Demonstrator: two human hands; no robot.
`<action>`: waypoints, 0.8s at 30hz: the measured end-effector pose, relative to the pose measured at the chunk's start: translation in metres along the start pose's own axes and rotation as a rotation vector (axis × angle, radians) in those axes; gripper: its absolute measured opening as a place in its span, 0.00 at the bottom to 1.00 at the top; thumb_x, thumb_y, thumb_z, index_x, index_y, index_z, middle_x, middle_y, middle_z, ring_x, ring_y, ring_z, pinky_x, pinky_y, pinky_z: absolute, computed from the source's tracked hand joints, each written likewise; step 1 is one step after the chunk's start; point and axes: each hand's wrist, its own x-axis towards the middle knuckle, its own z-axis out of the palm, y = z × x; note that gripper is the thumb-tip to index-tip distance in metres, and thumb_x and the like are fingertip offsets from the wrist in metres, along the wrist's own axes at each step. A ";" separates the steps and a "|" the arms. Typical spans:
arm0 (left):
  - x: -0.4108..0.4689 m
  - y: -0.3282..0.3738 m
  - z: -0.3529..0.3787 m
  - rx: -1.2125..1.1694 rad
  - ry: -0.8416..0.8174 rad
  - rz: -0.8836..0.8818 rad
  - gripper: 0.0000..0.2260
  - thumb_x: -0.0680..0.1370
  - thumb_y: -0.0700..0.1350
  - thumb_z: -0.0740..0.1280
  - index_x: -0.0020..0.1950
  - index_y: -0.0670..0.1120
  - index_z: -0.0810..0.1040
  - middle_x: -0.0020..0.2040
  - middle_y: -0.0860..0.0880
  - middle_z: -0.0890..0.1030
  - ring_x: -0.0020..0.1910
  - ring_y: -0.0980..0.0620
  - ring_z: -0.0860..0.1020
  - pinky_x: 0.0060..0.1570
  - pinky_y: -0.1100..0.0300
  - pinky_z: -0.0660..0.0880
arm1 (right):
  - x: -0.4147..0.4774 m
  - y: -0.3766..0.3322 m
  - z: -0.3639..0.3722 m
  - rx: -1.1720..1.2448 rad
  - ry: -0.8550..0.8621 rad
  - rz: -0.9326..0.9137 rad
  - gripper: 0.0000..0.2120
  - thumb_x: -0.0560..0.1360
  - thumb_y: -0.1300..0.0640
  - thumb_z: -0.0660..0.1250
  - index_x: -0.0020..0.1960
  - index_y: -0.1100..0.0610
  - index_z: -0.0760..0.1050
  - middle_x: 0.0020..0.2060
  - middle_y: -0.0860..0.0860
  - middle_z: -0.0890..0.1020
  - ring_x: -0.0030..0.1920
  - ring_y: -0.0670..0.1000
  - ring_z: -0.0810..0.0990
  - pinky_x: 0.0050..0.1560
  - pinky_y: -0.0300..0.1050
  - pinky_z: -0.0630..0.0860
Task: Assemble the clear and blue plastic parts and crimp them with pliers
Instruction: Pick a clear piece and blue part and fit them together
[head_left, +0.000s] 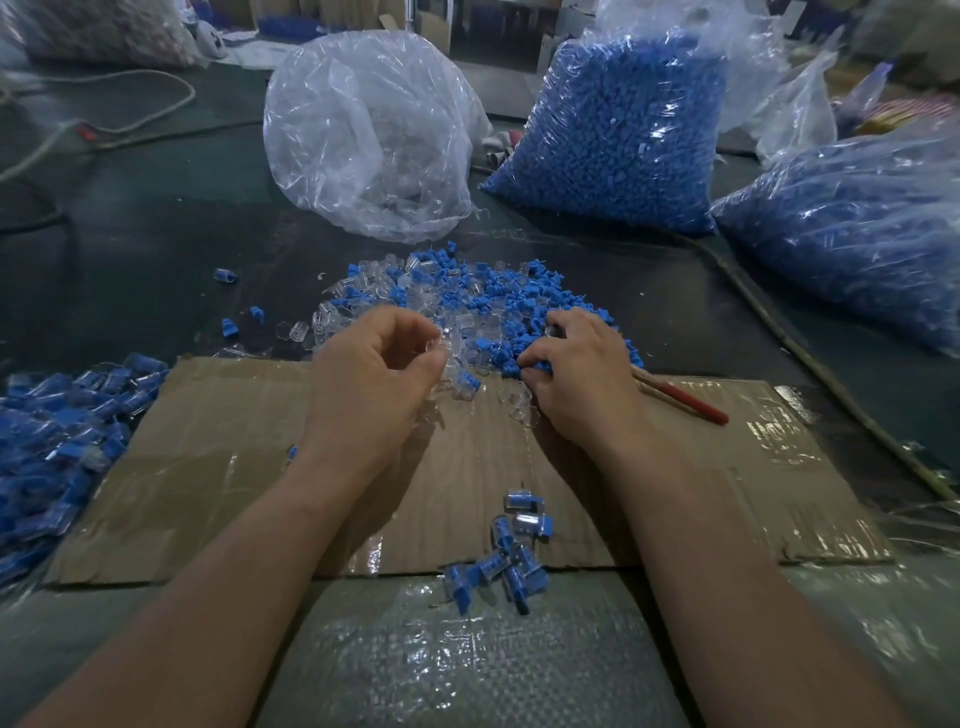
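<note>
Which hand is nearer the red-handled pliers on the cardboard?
Right. The right hand, pinching blue parts, is directly beside the red-handled pliers; the left hand, pinching a clear part, lies beyond it, farther away.

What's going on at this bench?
A person is assembling plastic parts by hand. The left-hand grip pinches a clear part; the right-hand grip pinches a blue part at the loose pile. A few joined pieces lie at the cardboard edge. A red-handled tool, probably the pliers, lies beside that hand.
</note>
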 end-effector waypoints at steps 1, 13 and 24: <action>0.000 0.000 0.000 -0.011 -0.002 -0.004 0.11 0.74 0.38 0.68 0.41 0.54 0.73 0.39 0.55 0.77 0.38 0.61 0.76 0.39 0.77 0.71 | 0.000 0.000 0.000 0.006 0.003 -0.003 0.10 0.76 0.52 0.63 0.56 0.49 0.79 0.69 0.53 0.65 0.71 0.53 0.57 0.70 0.54 0.52; 0.001 0.002 -0.005 -0.389 -0.059 -0.119 0.11 0.75 0.34 0.63 0.49 0.49 0.78 0.42 0.51 0.83 0.40 0.58 0.82 0.33 0.70 0.75 | -0.026 -0.021 -0.021 0.618 0.348 0.009 0.10 0.73 0.60 0.65 0.35 0.51 0.73 0.33 0.43 0.78 0.36 0.46 0.79 0.37 0.42 0.77; 0.001 0.002 0.000 -0.382 -0.182 -0.090 0.11 0.74 0.34 0.65 0.44 0.51 0.78 0.38 0.57 0.84 0.37 0.59 0.82 0.31 0.71 0.74 | -0.036 -0.036 -0.025 0.866 0.171 -0.108 0.10 0.74 0.65 0.66 0.38 0.52 0.73 0.34 0.51 0.79 0.35 0.48 0.81 0.37 0.45 0.79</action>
